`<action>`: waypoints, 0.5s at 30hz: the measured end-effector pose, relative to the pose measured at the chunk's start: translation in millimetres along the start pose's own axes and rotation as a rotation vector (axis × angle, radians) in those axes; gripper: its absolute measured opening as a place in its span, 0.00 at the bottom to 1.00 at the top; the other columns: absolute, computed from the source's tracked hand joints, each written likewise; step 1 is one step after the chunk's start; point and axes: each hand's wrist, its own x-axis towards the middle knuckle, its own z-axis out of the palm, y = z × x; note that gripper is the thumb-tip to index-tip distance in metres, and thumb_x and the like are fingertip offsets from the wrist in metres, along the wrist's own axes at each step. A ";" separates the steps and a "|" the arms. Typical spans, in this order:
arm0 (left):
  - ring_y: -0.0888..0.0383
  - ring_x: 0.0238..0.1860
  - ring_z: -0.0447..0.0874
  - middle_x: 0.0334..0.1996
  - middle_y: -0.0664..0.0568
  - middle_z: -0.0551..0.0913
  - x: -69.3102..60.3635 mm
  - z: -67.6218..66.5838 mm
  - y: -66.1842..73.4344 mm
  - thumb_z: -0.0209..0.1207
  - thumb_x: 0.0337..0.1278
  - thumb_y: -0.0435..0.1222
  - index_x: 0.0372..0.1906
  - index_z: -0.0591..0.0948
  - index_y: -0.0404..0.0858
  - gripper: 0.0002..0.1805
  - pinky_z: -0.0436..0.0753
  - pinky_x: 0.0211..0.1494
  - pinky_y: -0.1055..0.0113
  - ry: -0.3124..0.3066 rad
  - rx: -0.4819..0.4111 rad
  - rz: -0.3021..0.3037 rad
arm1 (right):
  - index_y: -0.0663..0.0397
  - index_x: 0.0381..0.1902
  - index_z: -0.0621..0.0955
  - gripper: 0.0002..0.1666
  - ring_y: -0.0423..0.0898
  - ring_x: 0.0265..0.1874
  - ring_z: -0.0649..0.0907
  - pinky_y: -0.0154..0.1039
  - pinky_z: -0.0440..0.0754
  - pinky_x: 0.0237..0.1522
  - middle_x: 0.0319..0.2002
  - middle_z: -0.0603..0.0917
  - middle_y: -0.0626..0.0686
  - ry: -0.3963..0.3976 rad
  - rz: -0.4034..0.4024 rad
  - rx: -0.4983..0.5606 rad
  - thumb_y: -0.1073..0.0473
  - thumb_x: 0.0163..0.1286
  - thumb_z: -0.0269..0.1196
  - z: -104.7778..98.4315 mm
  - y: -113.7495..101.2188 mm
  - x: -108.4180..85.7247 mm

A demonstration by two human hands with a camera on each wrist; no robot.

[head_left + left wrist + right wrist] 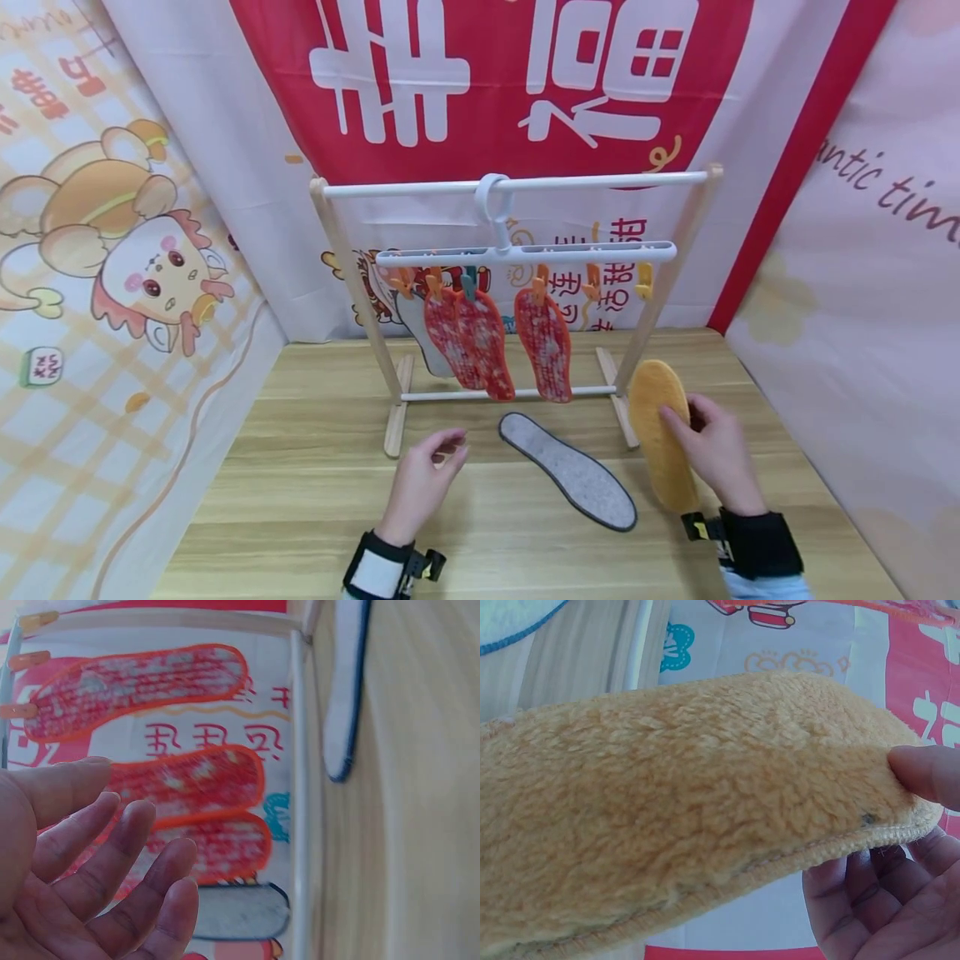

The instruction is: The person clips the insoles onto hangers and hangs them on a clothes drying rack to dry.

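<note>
My right hand [718, 454] pinches a fuzzy yellow insole [660, 433] by its edge, at the right of the rack; the right wrist view shows the thumb on top of the insole [690, 795] and fingers beneath. With fingers loosely bent and nothing in them, my left hand [422, 483] is over the table, left of a grey insole [573, 473] that lies flat. Red patterned insoles [543, 343] and a grey one [429, 337] hang from clips on a white hanger [525, 254]. In the left wrist view the left hand [105, 877] appears before the hanging insoles.
A rack with wooden side posts [356, 292] and white bars stands on the wooden table [300, 492]. Orange clips and a yellow clip [644, 282] hang at the hanger's right end. Printed cloth [862, 333] surrounds the table at the back and sides.
</note>
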 end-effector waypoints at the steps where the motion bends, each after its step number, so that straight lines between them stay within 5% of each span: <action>1: 0.56 0.43 0.84 0.43 0.51 0.87 2.7 0.4 3.5 0.66 0.60 0.36 0.50 0.84 0.38 0.14 0.84 0.45 0.58 -0.004 -0.007 0.008 | 0.64 0.47 0.81 0.18 0.49 0.30 0.79 0.33 0.81 0.26 0.36 0.83 0.59 -0.004 0.004 0.005 0.52 0.73 0.62 0.9 -1.6 0.0; 15: 0.62 0.43 0.83 0.45 0.55 0.86 41.8 7.2 46.9 0.66 0.61 0.37 0.52 0.84 0.42 0.15 0.83 0.46 0.65 -0.047 -0.072 0.141 | 0.64 0.49 0.82 0.20 0.50 0.32 0.81 0.31 0.81 0.29 0.38 0.85 0.60 0.003 -0.011 0.030 0.51 0.71 0.64 9.4 -17.0 4.3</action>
